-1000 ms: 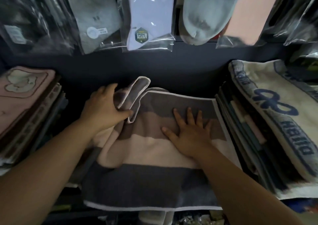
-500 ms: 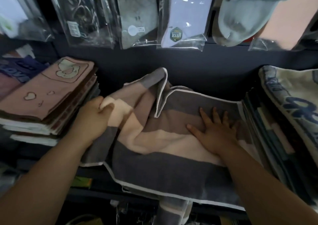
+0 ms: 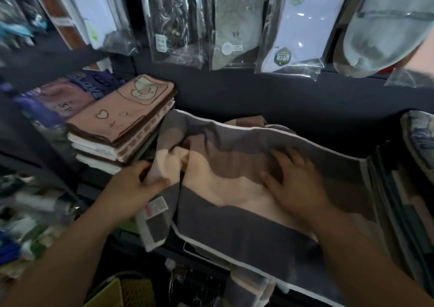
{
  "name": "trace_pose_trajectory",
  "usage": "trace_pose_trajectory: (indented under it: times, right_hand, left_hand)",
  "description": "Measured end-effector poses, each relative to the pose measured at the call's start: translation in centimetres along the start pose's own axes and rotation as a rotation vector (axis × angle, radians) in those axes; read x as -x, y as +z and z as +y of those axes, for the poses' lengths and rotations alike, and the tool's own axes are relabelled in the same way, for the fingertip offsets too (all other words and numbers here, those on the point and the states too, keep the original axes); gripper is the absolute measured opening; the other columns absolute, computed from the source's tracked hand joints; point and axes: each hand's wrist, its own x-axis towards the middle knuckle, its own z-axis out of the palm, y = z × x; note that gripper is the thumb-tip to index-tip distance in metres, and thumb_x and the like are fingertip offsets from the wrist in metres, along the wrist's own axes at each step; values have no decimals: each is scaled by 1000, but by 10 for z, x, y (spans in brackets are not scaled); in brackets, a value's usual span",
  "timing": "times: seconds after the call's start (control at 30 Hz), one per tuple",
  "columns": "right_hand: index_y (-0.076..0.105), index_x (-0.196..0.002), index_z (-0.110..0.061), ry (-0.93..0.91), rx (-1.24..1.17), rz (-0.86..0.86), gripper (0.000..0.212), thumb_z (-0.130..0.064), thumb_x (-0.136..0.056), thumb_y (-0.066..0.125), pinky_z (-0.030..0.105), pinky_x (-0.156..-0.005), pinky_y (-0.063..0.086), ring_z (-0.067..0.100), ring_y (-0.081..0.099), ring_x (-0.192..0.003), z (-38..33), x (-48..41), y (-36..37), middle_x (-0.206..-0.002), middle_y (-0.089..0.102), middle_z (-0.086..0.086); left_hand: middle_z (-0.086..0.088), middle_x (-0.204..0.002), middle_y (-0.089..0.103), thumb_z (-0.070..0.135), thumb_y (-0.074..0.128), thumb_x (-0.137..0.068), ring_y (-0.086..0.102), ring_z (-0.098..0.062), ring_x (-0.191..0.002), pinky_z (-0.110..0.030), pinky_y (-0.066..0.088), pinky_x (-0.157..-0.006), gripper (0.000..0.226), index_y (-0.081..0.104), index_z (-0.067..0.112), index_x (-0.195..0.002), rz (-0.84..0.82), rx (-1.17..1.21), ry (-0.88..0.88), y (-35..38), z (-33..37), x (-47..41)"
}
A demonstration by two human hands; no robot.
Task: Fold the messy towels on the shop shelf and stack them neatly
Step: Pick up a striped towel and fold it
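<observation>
On shelf: 1 striped towel (image 3: 234, 220), 2 hands.

Broad-striped cotton towel (image 3: 234, 177): grey, taupe-brown, cream bands, white edging; folded pink towel (image 3: 122, 116) on left stack: brown trim, cream cartoon, heart outline; white packaged socks (image 3: 303, 25) with green badge.

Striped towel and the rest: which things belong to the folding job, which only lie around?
Job:
striped towel
left hand, gripping it
right hand, flat on it
pink towel stack

Lying about:
packaged socks
purple packets
</observation>
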Motion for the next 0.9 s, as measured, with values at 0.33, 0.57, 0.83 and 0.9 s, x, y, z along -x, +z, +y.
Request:
trace_pose_trajectory:
  times: [0.33,0.57,0.83,0.9]
  right_hand:
    - [0,-153,-57,-357,-11,-495,72,-77,-90,28,49,-120,-18,16,-28,-150,-61,1,21,-165,-18,-18]
    - [5,-153,-56,-364,16,-440,73,-77,-89,33,49,-120,-18,14,-25,-151,-58,1,26,-165,-14,-21]
    - [41,-150,-35,-127,-707,-124,54,-55,-100,44,33,-121,25,10,38,-142,-53,-2,18,-153,45,-7]
    - [47,-146,-33,-234,-730,25,56,-56,-95,47,28,-116,34,6,43,-135,-59,-5,8,-146,50,-6]
  left_hand:
    - [-14,-93,77,17,85,-65,74,-29,-78,-43,54,-74,43,74,11,-105,-53,672,-184,-3,-28,31]
    - [-3,-106,77,-10,60,-82,73,-21,-96,-38,57,-78,55,69,28,-120,45,761,226,-6,35,32]
    - [5,-153,42,9,61,-81,33,-1,-140,-21,28,-118,77,38,24,-153,-203,-23,681,78,40,15]
    - [8,-157,34,17,67,-82,23,7,-140,-9,20,-116,80,34,24,-155,-174,-75,744,95,29,23]
